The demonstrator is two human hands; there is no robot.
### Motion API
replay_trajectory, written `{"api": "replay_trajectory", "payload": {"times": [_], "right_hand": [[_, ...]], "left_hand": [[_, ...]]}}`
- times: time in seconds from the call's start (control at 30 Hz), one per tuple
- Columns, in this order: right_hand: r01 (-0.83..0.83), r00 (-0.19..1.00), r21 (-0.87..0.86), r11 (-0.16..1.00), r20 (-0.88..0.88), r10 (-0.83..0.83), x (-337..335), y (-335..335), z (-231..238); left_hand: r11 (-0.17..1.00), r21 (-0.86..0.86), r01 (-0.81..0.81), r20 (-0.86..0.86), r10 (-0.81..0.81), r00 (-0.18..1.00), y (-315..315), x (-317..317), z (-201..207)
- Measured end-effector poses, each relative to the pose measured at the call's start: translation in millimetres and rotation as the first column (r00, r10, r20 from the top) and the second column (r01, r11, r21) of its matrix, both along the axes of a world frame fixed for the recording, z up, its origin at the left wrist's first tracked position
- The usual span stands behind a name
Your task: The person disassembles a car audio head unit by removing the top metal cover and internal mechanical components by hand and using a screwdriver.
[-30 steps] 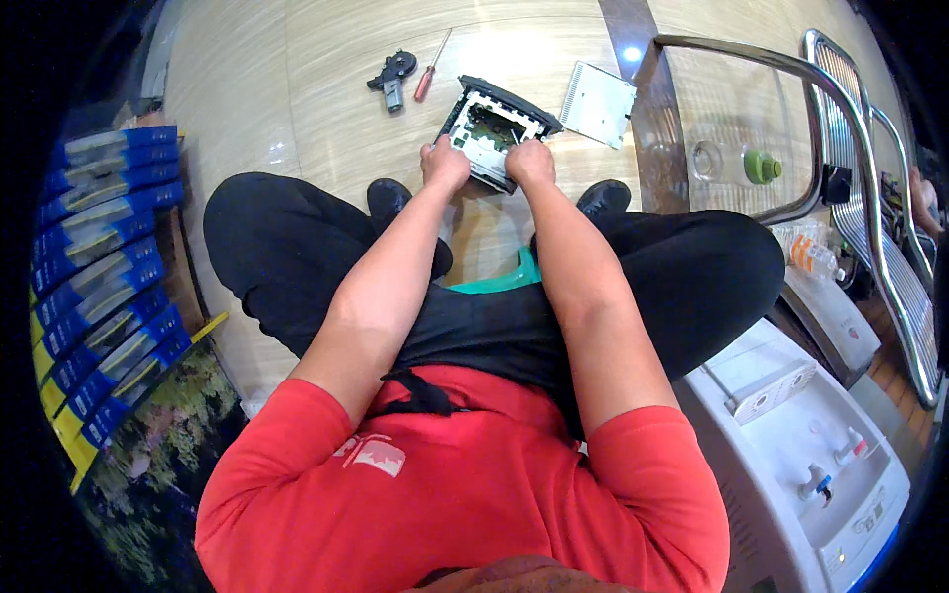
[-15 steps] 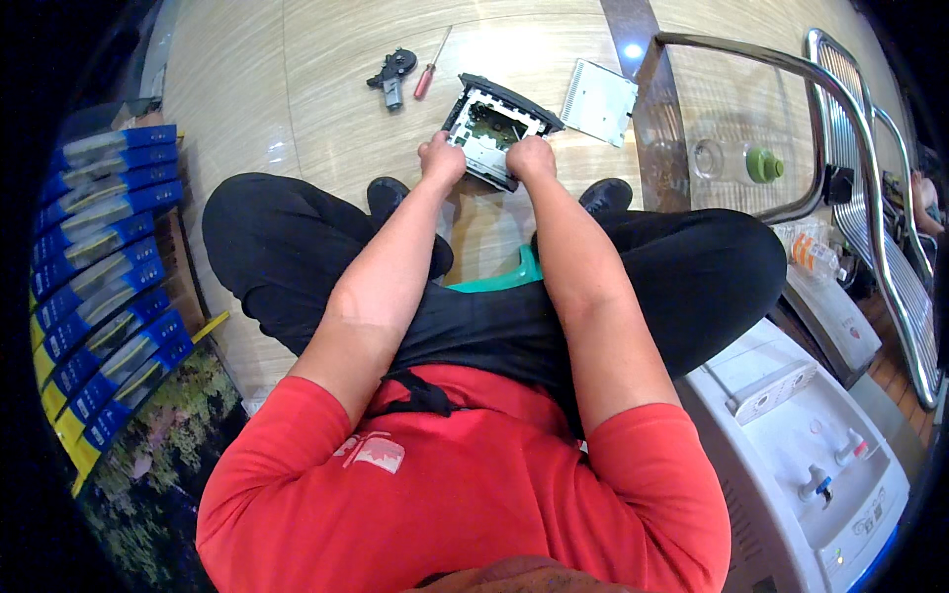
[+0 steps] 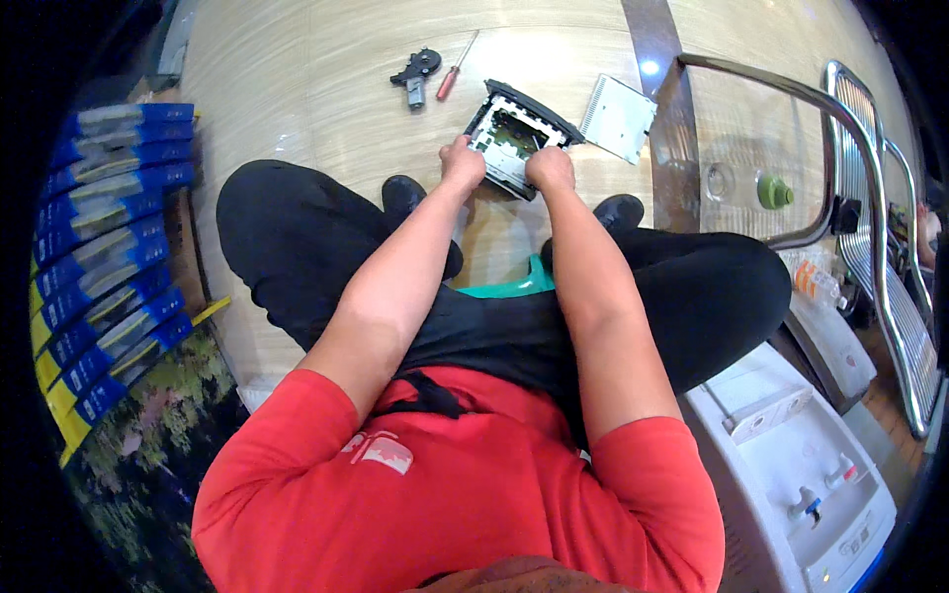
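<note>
An opened box-shaped electronic unit [image 3: 506,158], resembling a car stereo, is on the floor in front of my feet. It has a black front panel [image 3: 535,112] along its far side and bare metal and circuitry inside. My left hand [image 3: 462,164] is closed on its left edge. Over the near right corner my right hand [image 3: 551,169] is also closed. A thin sliver shows just beyond those fingers, too small to make out. The fingertips are partly hidden. To the right of the unit lies a flat vented metal cover [image 3: 618,118].
A red-handled screwdriver [image 3: 457,66] and a small black-and-silver motor [image 3: 417,76] lie beyond the unit. At right are a steel-framed chair [image 3: 858,128], a green-capped bottle [image 3: 774,192] and a white water dispenser [image 3: 791,474]. Blue packets [image 3: 109,237] hang at left; a green stool [image 3: 509,289] is beneath me.
The whole view has shifted slightly, so the floor items sit a little further right and lower. Both hands stay at the unit, with the right fingers slightly changed in position.
</note>
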State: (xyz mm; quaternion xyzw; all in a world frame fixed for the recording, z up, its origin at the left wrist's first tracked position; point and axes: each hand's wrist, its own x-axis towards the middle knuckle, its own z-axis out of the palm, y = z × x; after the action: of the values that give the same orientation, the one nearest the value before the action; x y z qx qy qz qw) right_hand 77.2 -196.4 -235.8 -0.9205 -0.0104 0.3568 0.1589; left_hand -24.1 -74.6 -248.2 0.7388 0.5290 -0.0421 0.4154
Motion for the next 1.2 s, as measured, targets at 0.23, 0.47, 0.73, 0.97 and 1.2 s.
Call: {"api": "replay_trajectory", "payload": {"times": [0.23, 0.47, 0.73, 0.97, 1.2], "right_hand": [[-0.11, 0.994, -0.05, 0.993, -0.027, 0.108, -1.0, 4.3, -4.3], [-0.134, 0.989, -0.003, 0.991, 0.068, 0.134, -1.3, 1.0, -14.7], [-0.177, 0.982, -0.021, 0.984, 0.062, 0.178, 2.0, -3.6, -20.2], [-0.286, 0.954, -0.023, 0.958, 0.081, 0.287, 0.3, 0.3, -17.1], [-0.257, 0.964, -0.036, 0.966, 0.057, 0.258, -0.1, 0.0, -18.0]], "left_hand": [[0.995, -0.074, 0.064, 0.039, -0.061, 0.997, 8.9, -4.5, -11.1], [0.99, -0.128, 0.054, 0.031, -0.05, 0.998, 11.5, -1.5, -5.5], [0.985, -0.157, 0.07, -0.043, -0.078, 0.996, 10.1, 5.3, -0.1], [0.985, -0.163, 0.058, 0.0, -0.059, 0.998, 18.0, 1.0, -16.6], [0.977, -0.215, 0.005, -0.01, -0.007, 1.0, 18.4, 3.6, -6.1]]}}
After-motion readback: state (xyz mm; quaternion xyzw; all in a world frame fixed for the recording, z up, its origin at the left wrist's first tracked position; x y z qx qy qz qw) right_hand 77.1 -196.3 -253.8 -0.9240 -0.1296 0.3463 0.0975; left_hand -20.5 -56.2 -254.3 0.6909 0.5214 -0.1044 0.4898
